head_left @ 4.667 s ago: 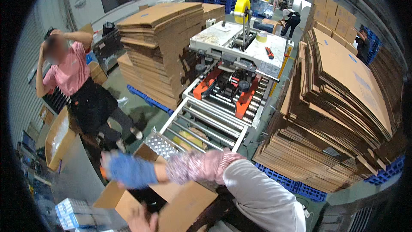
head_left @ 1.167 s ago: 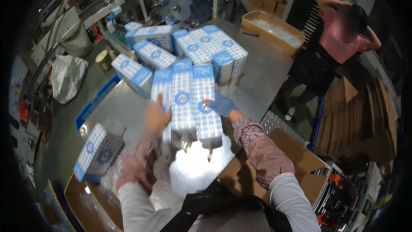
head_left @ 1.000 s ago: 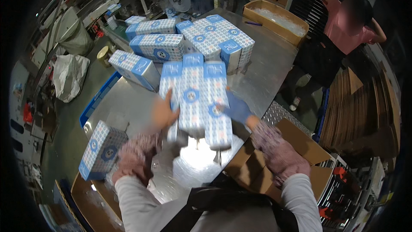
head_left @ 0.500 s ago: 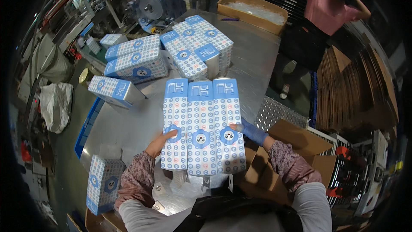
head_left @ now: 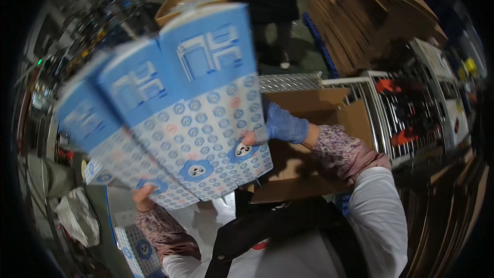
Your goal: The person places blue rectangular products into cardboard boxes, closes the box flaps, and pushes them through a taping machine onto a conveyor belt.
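Observation:
Three long blue-and-white packs (head_left: 177, 128), printed with small cartoon faces, are held side by side in front of me, tilted with their blue ends up and close to the camera. My left hand (head_left: 144, 199) grips the lower outer edge of the left pack, its thumb on the front. My right hand (head_left: 285, 125), in a blue glove with the thumb tip bare, clamps the right pack's side. Its other fingers are hidden behind the pack. Just right of and below the packs stands an open cardboard box (head_left: 301, 189), its flaps spread.
Another pack (head_left: 141, 251) stands at the lower left, and part of one (head_left: 100, 172) shows above it. Flat cardboard stacks (head_left: 350, 25) and a white conveyor (head_left: 378, 108) lie right. A person (head_left: 270, 5) stands beyond a carton (head_left: 170, 7) of clear plastic.
My view and both hands have swung right, toward the open box. The three packs have come up closer and tipped, and now cover the metal table and the stacked packs behind.

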Demonstrator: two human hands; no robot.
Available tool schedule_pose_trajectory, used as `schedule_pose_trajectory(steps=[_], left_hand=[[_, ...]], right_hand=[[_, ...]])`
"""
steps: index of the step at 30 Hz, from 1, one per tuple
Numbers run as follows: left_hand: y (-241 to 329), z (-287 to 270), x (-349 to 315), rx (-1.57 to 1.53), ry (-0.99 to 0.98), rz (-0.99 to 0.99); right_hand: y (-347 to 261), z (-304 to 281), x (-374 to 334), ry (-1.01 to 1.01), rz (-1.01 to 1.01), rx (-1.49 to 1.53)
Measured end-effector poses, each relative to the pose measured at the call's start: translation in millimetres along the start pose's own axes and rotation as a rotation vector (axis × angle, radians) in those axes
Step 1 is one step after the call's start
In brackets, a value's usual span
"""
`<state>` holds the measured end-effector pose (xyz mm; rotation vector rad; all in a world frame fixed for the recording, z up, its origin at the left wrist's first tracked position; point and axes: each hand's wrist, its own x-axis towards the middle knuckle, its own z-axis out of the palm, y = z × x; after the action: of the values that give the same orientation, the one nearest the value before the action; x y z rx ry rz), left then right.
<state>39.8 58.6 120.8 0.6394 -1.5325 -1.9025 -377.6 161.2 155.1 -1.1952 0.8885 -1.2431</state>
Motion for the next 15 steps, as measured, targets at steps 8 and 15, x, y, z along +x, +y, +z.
schedule_pose_trajectory(steps=[8,15], left_hand=[[51.2,237.7,164.9,0.875,-0.928,0.295],[-214.7,343.5,315.3,0.941,-1.223,-0.630]], right_hand=[[129.4,-71.1,-236.1,0.165,0.307,-0.061],[122.9,-104.6,-246.2,-0.089,0.619,-0.036]])
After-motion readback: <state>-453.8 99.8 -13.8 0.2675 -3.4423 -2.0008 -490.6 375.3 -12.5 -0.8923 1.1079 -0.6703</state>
